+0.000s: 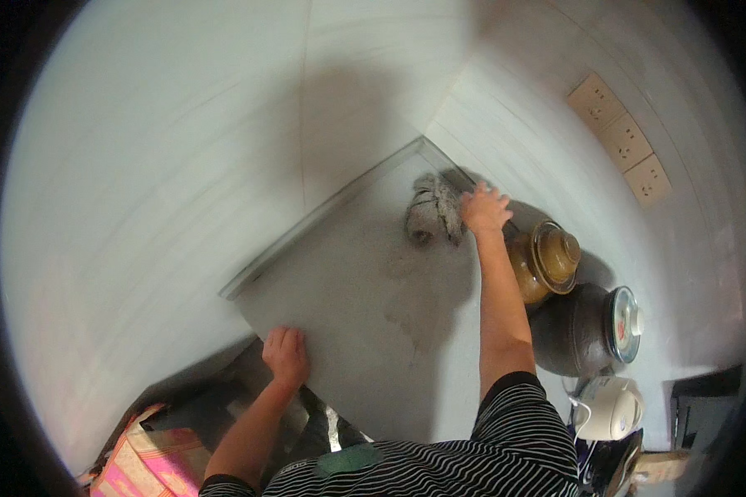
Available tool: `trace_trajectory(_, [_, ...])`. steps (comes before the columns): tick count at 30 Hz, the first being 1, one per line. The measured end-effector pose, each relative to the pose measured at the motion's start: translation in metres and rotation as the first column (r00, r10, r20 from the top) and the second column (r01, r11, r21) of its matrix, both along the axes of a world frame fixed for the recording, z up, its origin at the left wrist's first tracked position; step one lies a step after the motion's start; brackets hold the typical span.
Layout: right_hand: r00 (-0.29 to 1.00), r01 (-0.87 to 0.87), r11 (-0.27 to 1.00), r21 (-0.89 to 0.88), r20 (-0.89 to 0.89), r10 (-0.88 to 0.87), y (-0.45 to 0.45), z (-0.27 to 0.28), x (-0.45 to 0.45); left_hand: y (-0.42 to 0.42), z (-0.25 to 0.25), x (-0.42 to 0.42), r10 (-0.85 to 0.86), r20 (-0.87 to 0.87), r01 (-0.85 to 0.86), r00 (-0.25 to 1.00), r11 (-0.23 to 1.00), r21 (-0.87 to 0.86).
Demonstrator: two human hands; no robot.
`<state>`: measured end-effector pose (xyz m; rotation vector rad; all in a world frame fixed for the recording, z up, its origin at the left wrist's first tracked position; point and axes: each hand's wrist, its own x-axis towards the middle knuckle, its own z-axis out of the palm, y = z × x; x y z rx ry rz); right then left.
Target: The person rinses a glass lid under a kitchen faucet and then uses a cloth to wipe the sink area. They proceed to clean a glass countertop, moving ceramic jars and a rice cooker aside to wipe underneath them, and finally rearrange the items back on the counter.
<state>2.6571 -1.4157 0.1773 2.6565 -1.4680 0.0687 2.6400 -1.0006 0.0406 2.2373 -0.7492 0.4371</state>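
A grey countertop [336, 298] fills the corner before me, with a raised lip along its back edges. My left hand [286, 355] rests over its front left edge, fingers together and curled onto it. Near the back corner lies a bunched grey cloth [434, 208], rumpled and dirty-looking. Just right of the cloth is my right hand [486, 208], blurred, with its fingers spread near the back right lip. The hand's side seems close to the cloth; whether they touch I cannot tell. Dark damp-looking patches mark the surface below the cloth.
Right of my forearm stand a brown glazed jar [550, 258], a dark lidded crock [575, 332] and a white appliance [609, 409], perhaps a kettle. Socket plates [621, 140] sit on the right wall. A pink and cream patterned bag [155, 456] is low at left.
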Motion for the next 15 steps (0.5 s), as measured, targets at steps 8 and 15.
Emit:
trace_trajectory(8, [0.998, -0.057, 0.993, 0.106, 0.012, 0.056, -0.002, -0.078, 0.047, 0.004, -0.002, 0.001, -0.029, -0.047, 0.029, 0.999, 0.999, 0.017])
trace_trajectory(15, [0.840, -0.536, 0.832, 0.144, 0.193, 0.507, 0.052, -0.100, 0.034, 0.003, 0.002, 0.004, -0.061, -0.032, 0.062, 0.998, 0.998, 0.030])
